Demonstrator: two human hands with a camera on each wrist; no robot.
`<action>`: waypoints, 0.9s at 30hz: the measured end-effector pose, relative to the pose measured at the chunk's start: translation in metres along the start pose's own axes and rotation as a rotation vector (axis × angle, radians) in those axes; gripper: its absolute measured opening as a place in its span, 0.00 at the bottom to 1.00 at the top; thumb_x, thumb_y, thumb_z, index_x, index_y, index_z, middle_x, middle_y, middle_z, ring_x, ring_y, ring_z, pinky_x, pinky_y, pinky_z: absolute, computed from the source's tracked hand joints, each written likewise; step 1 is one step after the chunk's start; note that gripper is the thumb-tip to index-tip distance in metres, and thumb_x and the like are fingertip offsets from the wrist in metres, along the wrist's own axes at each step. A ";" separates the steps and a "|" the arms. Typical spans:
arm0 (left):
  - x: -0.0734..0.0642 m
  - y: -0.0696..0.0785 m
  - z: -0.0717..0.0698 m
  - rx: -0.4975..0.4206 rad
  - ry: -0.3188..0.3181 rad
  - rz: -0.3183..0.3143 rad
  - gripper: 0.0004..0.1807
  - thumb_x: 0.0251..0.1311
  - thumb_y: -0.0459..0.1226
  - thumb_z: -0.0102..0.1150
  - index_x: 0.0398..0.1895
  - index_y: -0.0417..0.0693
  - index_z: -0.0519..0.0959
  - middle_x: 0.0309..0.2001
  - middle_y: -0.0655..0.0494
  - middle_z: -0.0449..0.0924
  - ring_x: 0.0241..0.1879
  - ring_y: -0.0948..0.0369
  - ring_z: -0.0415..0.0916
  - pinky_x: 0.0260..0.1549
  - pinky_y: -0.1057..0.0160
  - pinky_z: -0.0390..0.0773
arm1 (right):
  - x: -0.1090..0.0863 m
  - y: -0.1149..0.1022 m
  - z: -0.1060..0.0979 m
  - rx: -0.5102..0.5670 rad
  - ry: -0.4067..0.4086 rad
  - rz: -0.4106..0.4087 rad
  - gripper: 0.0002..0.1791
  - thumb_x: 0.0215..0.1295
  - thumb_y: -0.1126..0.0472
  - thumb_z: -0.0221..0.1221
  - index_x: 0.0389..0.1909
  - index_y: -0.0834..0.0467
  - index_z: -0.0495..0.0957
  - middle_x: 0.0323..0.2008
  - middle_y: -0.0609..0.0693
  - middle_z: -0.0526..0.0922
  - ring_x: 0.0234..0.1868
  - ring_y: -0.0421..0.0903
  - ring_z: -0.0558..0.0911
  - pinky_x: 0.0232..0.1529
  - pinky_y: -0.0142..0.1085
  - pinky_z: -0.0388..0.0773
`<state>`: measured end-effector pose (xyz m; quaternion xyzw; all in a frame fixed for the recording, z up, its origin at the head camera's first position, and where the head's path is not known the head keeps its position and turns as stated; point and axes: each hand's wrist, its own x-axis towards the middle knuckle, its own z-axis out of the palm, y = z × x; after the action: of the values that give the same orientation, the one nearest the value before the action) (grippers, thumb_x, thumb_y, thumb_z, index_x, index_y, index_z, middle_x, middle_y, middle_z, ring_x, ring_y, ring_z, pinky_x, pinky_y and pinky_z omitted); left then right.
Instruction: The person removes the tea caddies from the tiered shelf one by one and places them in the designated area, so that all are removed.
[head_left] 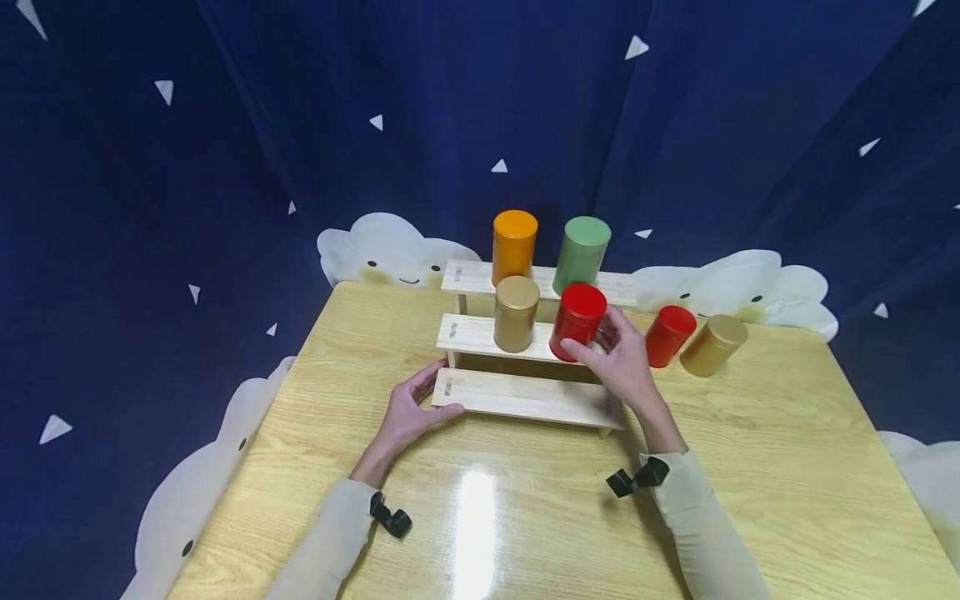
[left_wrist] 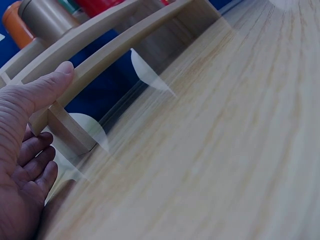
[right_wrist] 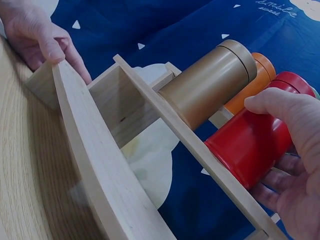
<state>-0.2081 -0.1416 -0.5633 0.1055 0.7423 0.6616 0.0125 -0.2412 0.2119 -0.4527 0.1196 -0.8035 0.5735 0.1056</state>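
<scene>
Red lidded canister (head_left: 577,323) was our main item: it stood roughly upright toward the right of the middle tier (head_left: 468,335) of a three-tier wooden rack (head_left: 543,340), with a slim gap to the gold canister (head_left: 516,317) on its left. We logged the right hand (head_left: 628,360) as gripping it, thumb on the front, fingers round the far right side. We logged the left hand (head_left: 411,414) as holding the left end of the bottom tier (head_left: 525,397), thumb at the front edge, fingers bent behind and below. Step in hand, our judgement: seating the red one on that tier. We couldn't tell if its base bore fully on the board, so we wanted it level and back from the front edge before any release. We rated the left hold useful, since a light rack could have skidded under a push; mild, steady pressure seemed enough. Main risk we noted: sideways drift into the gold one, or a knock to the green canister (head_left: 582,254) behind. Best release, we reckoned: thumb first, then fingers eased off rightward, above the second red canister (head_left: 670,336) on the table (head_left: 337,358).
</scene>
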 end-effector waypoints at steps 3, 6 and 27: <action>0.000 0.000 0.000 0.002 -0.001 0.000 0.46 0.51 0.33 0.82 0.75 0.49 0.71 0.72 0.50 0.74 0.72 0.53 0.71 0.74 0.54 0.67 | 0.000 0.000 0.000 0.006 0.003 0.002 0.34 0.61 0.63 0.75 0.67 0.60 0.73 0.59 0.57 0.82 0.59 0.53 0.82 0.64 0.34 0.79; 0.000 -0.001 0.000 0.006 -0.001 -0.002 0.46 0.51 0.33 0.82 0.75 0.50 0.71 0.72 0.50 0.74 0.72 0.53 0.71 0.74 0.55 0.68 | -0.001 0.000 0.000 0.009 0.002 0.002 0.34 0.61 0.63 0.75 0.67 0.60 0.73 0.59 0.57 0.82 0.60 0.53 0.82 0.64 0.34 0.79; 0.000 0.000 0.001 -0.001 0.002 0.000 0.46 0.51 0.34 0.82 0.76 0.49 0.71 0.72 0.51 0.74 0.72 0.53 0.71 0.74 0.54 0.68 | -0.011 -0.002 -0.019 -0.034 0.061 0.037 0.39 0.62 0.61 0.75 0.72 0.55 0.71 0.63 0.54 0.81 0.61 0.50 0.80 0.63 0.33 0.80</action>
<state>-0.2076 -0.1412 -0.5639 0.1048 0.7420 0.6620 0.0118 -0.2294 0.2298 -0.4483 0.0852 -0.8115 0.5651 0.1215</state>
